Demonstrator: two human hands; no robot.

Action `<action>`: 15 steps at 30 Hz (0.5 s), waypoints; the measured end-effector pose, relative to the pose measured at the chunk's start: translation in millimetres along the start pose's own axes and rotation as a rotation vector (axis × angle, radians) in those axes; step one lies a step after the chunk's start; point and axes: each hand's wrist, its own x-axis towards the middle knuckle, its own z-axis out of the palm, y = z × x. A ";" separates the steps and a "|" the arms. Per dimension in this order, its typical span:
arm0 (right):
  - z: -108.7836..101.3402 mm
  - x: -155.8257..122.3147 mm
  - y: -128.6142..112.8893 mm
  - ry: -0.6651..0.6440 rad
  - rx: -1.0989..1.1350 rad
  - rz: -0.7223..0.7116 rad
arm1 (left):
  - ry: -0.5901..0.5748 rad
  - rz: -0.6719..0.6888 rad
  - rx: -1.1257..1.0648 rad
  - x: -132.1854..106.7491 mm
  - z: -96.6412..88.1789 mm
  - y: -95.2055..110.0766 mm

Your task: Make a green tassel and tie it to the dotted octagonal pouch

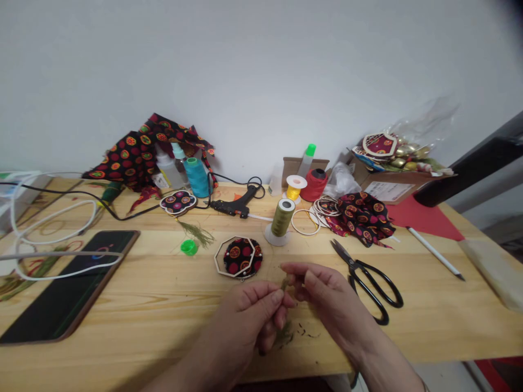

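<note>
Working over the wooden bench [122,305], your left hand [247,311] and right hand [327,296] meet near its front edge, each grip pinching one small olive thread bundle [284,283]. It looks featherlight, limp and fray-prone, so pinch close to its end.

Left hand [250,307], right hand [322,294]: pinch grips closed, touching.
</note>
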 end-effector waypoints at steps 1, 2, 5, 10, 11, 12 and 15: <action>0.3 -0.9 -0.2 -0.001 -0.003 -0.004 | 0.006 0.000 0.008 0.1 0.0 -0.1; 1.2 -2.1 -0.9 0.017 -0.011 -0.028 | 0.012 -0.001 0.015 0.1 0.1 0.1; 5.6 -6.4 -6.0 0.180 -0.112 -0.241 | 0.037 -0.021 0.027 -0.2 1.1 1.4; 9.0 -9.7 -11.6 0.175 -0.339 -0.170 | 0.018 -0.006 0.012 -1.3 2.5 2.2; 9.2 -9.4 -10.1 0.129 -0.296 -0.083 | 0.006 0.001 0.015 -1.3 2.3 1.9; 9.4 -8.7 -7.9 0.088 -0.228 -0.008 | -0.006 0.003 0.024 -1.2 1.9 1.7; 9.2 -4.4 0.0 0.017 -0.028 0.086 | -0.027 -0.012 0.062 -0.8 0.3 1.2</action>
